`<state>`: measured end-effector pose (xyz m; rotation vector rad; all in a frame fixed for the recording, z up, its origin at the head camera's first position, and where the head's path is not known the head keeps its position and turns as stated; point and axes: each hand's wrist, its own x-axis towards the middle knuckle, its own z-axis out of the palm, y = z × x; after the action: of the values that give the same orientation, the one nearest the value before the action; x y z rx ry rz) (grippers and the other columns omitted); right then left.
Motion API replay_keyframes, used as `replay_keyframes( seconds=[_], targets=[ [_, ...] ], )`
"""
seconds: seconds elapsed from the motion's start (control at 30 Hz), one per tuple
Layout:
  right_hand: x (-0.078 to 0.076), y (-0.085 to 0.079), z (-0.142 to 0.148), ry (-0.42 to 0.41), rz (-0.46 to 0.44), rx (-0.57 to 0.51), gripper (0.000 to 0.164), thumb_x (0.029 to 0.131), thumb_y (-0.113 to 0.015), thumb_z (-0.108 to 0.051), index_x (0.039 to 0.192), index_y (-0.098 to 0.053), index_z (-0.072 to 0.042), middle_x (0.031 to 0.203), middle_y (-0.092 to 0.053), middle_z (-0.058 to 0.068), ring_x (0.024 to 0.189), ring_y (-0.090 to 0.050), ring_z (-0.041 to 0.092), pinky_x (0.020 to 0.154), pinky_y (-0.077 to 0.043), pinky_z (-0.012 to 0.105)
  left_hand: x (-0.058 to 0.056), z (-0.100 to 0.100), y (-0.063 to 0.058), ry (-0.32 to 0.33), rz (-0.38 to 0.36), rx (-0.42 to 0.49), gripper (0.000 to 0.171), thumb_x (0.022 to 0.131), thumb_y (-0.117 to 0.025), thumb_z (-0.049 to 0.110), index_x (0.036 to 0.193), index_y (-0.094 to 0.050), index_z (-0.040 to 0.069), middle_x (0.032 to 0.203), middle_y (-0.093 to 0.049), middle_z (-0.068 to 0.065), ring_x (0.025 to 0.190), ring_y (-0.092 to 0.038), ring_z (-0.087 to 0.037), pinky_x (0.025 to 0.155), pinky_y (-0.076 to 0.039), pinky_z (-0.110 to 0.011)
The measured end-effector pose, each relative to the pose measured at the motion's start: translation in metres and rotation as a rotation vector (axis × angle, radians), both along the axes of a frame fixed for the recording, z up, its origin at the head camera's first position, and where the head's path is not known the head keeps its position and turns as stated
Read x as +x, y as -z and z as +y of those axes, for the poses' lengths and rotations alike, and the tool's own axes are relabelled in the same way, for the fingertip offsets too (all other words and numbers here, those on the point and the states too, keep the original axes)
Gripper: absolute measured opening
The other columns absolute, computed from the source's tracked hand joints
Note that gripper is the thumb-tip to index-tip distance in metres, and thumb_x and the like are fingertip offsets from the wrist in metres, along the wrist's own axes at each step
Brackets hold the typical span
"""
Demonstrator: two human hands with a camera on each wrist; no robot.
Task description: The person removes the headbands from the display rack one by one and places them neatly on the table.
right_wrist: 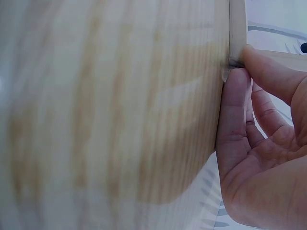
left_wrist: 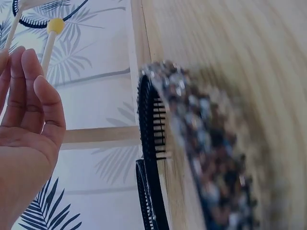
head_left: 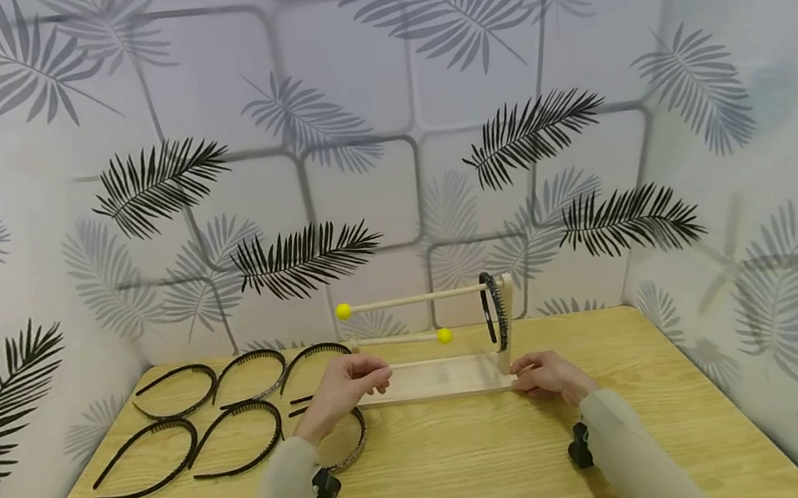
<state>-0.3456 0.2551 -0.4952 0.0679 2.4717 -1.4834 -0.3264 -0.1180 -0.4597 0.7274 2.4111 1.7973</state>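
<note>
A pale wooden rack (head_left: 431, 379) with yellow-tipped rods stands near the far side of the table. Its right end is pinched between thumb and fingers of my right hand (head_left: 548, 376); the right wrist view shows the fingertips at the board's corner. A black toothed headband (head_left: 500, 315) hangs on the upper rod, close to the upright. By the rack's left end is my left hand (head_left: 345, 391), its fingers loosely bent and holding nothing. Beneath that hand lies a headband with a glittery band (left_wrist: 192, 129), partly hidden by the wrist in the head view.
Several dark headbands (head_left: 239, 468) lie in two rows on the left of the wooden table (head_left: 474, 475). Yellow balls cap the rods, one on the upper rod (head_left: 343, 312) and one on the lower rod (head_left: 444, 335). A leaf-patterned wall covering (head_left: 370, 202) stands close behind the rack.
</note>
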Motion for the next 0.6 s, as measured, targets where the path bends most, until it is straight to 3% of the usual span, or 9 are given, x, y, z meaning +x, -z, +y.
replay_keyframes(
  seconds=[0.17,0.4,0.47,0.6],
  targets=[
    [0.001,-0.003,0.002,-0.01,0.016,0.009,0.034,0.09,-0.07,-0.01,0.121,-0.061,0.002,0.107,-0.068,0.012,0.083,-0.065,0.011,0.074,-0.056,0.029,-0.002,0.012,-0.002,-0.009,0.014,0.033,0.023,0.095,-0.066,0.026,0.105,-0.073,0.007,0.093,-0.072,-0.016,0.08,-0.067,-0.022,0.075,-0.056,-0.043],
    [0.001,-0.001,0.001,-0.017,0.014,0.005,0.034,0.09,-0.07,-0.01,0.12,-0.061,0.002,0.106,-0.068,0.011,0.083,-0.064,0.011,0.074,-0.056,0.03,-0.005,0.031,0.0,-0.027,0.021,0.083,0.02,0.097,-0.064,0.02,0.104,-0.073,0.003,0.09,-0.071,-0.021,0.078,-0.067,-0.028,0.068,-0.055,-0.031],
    [0.001,0.0,0.001,-0.019,0.014,0.006,0.034,0.09,-0.07,-0.01,0.121,-0.061,0.002,0.106,-0.068,0.011,0.083,-0.064,0.011,0.074,-0.056,0.029,0.0,0.035,-0.006,-0.02,0.012,0.092,0.019,0.097,-0.063,0.017,0.104,-0.072,0.002,0.091,-0.071,-0.022,0.079,-0.067,-0.029,0.067,-0.054,-0.029],
    [0.002,-0.001,0.001,-0.018,0.013,0.007,0.034,0.09,-0.069,-0.01,0.121,-0.061,0.002,0.107,-0.068,0.011,0.083,-0.064,0.011,0.074,-0.056,0.029,-0.001,0.041,-0.009,-0.01,-0.004,0.101,0.02,0.098,-0.062,0.017,0.107,-0.072,0.002,0.092,-0.07,-0.023,0.082,-0.066,-0.03,0.068,-0.053,-0.028]
  ],
)
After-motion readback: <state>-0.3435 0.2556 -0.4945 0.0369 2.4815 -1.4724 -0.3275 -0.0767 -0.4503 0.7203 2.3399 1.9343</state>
